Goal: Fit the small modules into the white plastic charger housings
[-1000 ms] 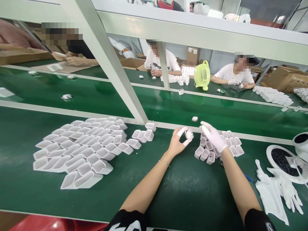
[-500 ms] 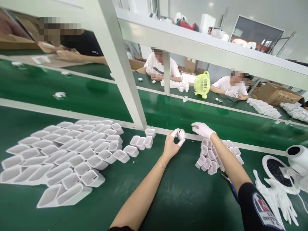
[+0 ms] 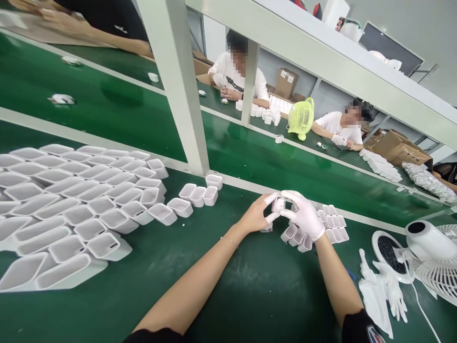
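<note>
My left hand (image 3: 257, 216), bare except for white finger cots, pinches a small white plastic case (image 3: 278, 204) above the green bench. My right hand (image 3: 303, 216), in a white glove, has come against the same case and its fingers close on the case's right side. Just under and to the right of both hands lies a small cluster of white cases (image 3: 330, 224). A large field of open white cases (image 3: 78, 190) fills the bench to the left. A short row of three cases (image 3: 198, 194) sits near the frame post.
A white frame post (image 3: 178, 90) rises ahead. Behind it runs a green conveyor belt (image 3: 250, 157), with three other people seated at its far side and a yellow-green fan (image 3: 301, 116). A white fan (image 3: 424, 247) and spare white gloves (image 3: 385, 290) lie at right.
My right hand reached out to the belt edge, then came back to meet my left hand at the case. The camera swung left and tilted.
</note>
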`<action>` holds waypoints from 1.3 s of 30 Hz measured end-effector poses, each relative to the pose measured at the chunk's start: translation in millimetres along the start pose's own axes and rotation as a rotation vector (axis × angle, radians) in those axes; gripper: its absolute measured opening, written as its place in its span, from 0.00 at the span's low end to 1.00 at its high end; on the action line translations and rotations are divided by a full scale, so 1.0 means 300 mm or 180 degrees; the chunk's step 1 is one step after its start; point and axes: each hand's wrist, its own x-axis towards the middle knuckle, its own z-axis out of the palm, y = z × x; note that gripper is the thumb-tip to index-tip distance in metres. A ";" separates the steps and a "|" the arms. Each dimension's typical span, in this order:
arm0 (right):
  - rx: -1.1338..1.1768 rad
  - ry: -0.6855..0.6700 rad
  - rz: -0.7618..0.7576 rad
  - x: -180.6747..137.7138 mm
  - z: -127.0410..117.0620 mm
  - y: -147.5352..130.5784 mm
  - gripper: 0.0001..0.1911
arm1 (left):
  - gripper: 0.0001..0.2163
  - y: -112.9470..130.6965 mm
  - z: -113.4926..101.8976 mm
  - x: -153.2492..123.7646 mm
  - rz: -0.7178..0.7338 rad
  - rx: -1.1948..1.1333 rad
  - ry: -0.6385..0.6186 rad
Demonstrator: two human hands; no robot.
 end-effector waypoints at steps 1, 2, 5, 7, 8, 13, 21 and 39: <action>0.0026 0.0072 -0.0024 -0.006 0.002 -0.004 0.19 | 0.24 0.003 0.003 -0.003 0.0009 0.0001 -0.0060; 0.0046 0.0137 -0.0046 -0.012 0.006 -0.007 0.18 | 0.25 0.005 0.006 -0.006 0.0011 0.0006 -0.0113; 0.0100 0.0261 -0.0115 -0.025 0.022 -0.005 0.16 | 0.25 0.010 0.014 -0.013 0.0003 0.0025 -0.0219; 0.0144 0.0327 -0.0165 -0.028 0.032 -0.004 0.15 | 0.25 0.010 0.016 -0.016 -0.0001 0.0032 -0.0257; 0.0170 0.0372 -0.0183 -0.028 0.033 -0.006 0.14 | 0.25 0.007 0.016 -0.018 -0.0006 0.0038 -0.0263; 0.0386 0.0839 -0.0161 -0.036 -0.028 -0.036 0.14 | 0.24 -0.022 0.004 -0.024 -0.0134 0.0104 -0.0106; 0.0762 0.0825 -0.0037 -0.062 -0.025 -0.010 0.18 | 0.23 0.000 0.000 -0.020 0.0051 0.0029 -0.0024; -0.0040 0.0605 -0.0646 -0.088 0.010 0.039 0.17 | 0.25 0.033 -0.001 -0.007 0.0680 -0.0074 0.0371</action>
